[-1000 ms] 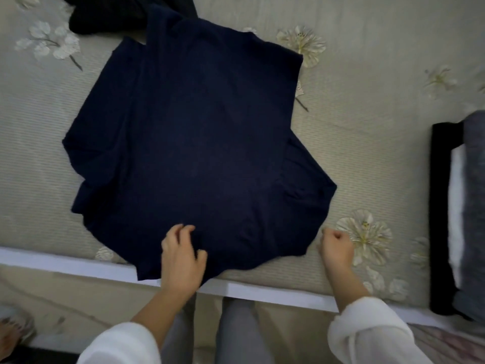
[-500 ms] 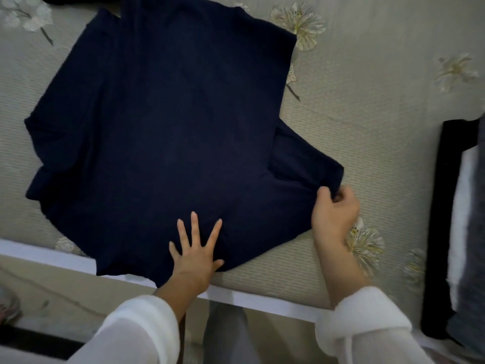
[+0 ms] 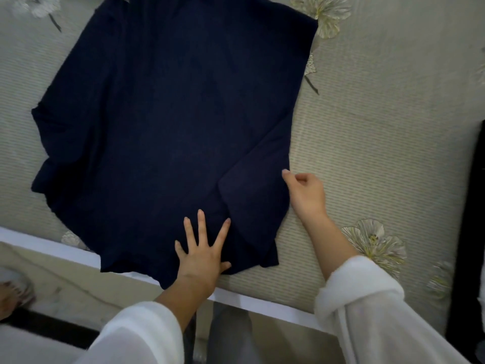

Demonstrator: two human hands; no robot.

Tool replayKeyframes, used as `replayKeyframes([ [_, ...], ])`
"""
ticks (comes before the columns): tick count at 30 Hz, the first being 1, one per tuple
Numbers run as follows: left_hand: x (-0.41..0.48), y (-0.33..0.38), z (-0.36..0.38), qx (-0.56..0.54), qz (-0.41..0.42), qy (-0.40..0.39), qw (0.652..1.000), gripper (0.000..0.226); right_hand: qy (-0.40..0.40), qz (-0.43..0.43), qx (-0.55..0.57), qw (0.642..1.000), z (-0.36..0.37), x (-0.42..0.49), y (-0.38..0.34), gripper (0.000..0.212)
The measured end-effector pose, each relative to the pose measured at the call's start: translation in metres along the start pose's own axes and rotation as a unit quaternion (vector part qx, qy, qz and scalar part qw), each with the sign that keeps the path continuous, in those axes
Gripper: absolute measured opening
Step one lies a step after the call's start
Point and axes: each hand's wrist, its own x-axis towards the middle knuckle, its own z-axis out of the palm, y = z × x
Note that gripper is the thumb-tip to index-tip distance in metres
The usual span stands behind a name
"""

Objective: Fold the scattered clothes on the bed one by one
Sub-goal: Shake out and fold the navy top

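Head view: navy T-shirt (image 3: 168, 122) lay flat on the bed, one hand on it, one beside it.

The T-shirt was spread over the beige bedcover (image 3: 367, 132) printed with pale flowers (image 3: 375, 243); its near hem hung slightly over the bed's white edge (image 3: 262, 303); its right sleeve (image 3: 257, 185) lay folded in over the body, while the other short sleeve stuck out at the far left; the left hand (image 3: 200, 261) lay palm down on the cloth near the hem, fingers straight and spread, pressing and gripping nothing; the right hand (image 3: 307, 195) rested on the bedcover just beside the folded edge, fingers loosely curled, a fingertip at the edge of the cloth, nothing held; both arms wore white sleeves (image 3: 359, 292); a dark item (image 3: 469, 206) lay at the right border, too cropped to name.
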Motion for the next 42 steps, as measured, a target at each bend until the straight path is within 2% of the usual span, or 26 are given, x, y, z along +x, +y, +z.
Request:
replayKeyframes([
  [3, 0.001, 0.0, 0.0, 0.005, 0.0, -0.001, 1.0, 0.103, -0.012, 0.002, -0.022, 1.0, 0.014, 0.008, -0.01, 0.022],
  [7, 0.002, -0.001, 0.0, 0.004, 0.002, -0.002, 1.0, 0.105, 0.068, 0.04, 0.07, 0.994, -0.007, 0.005, -0.011, 0.024],
  [9, 0.002, -0.001, 0.0, 0.007, -0.001, 0.001, 1.0, 0.105, 0.161, -0.014, 0.068, 0.985, -0.037, -0.001, -0.011, 0.02],
  [11, 0.001, -0.001, 0.0, 0.009, -0.002, 0.003, 1.0, 0.105, 0.285, -0.112, 0.083, 0.949, -0.073, -0.017, -0.015, 0.02],
  [13, 0.0, -0.002, -0.001, 0.007, -0.001, 0.006, 1.0, 0.104, 0.344, -0.205, 0.101, 0.911, -0.104, -0.039, -0.015, 0.026],
  [14, 0.0, -0.002, -0.002, 0.004, -0.003, 0.007, 1.0, 0.103, 0.345, -0.225, 0.101, 0.905, -0.114, -0.048, -0.01, 0.026],
  [16, 0.0, -0.001, -0.004, 0.001, -0.004, 0.01, 1.0, 0.102, 0.321, -0.187, 0.119, 0.921, -0.122, -0.058, 0.012, 0.024],
  [17, 0.0, 0.0, -0.005, 0.002, -0.002, 0.011, 1.0, 0.102, 0.301, -0.139, 0.139, 0.933, -0.123, -0.058, 0.024, 0.022],
  [19, -0.001, 0.001, -0.005, 0.002, -0.001, 0.007, 1.0, 0.101, 0.207, 0.042, 0.248, 0.946, -0.122, -0.053, 0.048, 0.018],
  [20, -0.001, 0.001, -0.006, 0.002, -0.003, 0.007, 1.0, 0.1, 0.148, 0.132, 0.315, 0.928, -0.12, -0.049, 0.058, 0.022],
  [22, 0.0, 0.002, -0.005, 0.008, -0.005, 0.013, 1.0, 0.1, 0.078, 0.226, 0.392, 0.889, -0.115, -0.039, 0.068, 0.031],
  [24, 0.002, 0.003, -0.005, 0.018, -0.007, 0.012, 1.0, 0.1, 0.071, 0.244, 0.437, 0.863, -0.111, -0.031, 0.067, 0.035],
  [27, -0.001, 0.008, -0.009, 0.043, -0.009, 0.013, 0.999, 0.099, 0.095, 0.229, 0.549, 0.798, -0.113, -0.024, 0.061, 0.035],
  [29, -0.004, 0.012, -0.014, 0.077, 0.032, 0.059, 0.995, 0.102, 0.102, 0.2, 0.618, 0.754, -0.123, -0.028, 0.058, 0.037],
  [31, -0.004, 0.016, -0.017, 0.115, 0.113, 0.104, 0.981, 0.105, 0.101, 0.162, 0.662, 0.725, -0.133, -0.036, 0.051, 0.039],
  [34, 0.0, 0.023, -0.019, 0.127, 0.186, 0.09, 0.97, 0.093, 0.074, 0.09, 0.667, 0.736, -0.141, -0.049, 0.024, 0.041],
  [37, 0.002, 0.018, -0.018, 0.097, 0.209, 0.076, 0.97, 0.09, 0.075, -0.001, 0.627, 0.776, -0.125, -0.054, -0.027, 0.041],
  [39, 0.003, 0.007, -0.017, 0.098, 0.238, 0.077, 0.963, 0.088, 0.05, -0.083, 0.559, 0.823, -0.094, -0.056, -0.069, 0.054],
  [42, 0.005, -0.013, -0.021, 0.102, 0.291, 0.052, 0.95, 0.081, -0.012, -0.208, 0.349, 0.914, -0.024, -0.06, -0.129, 0.083],
])
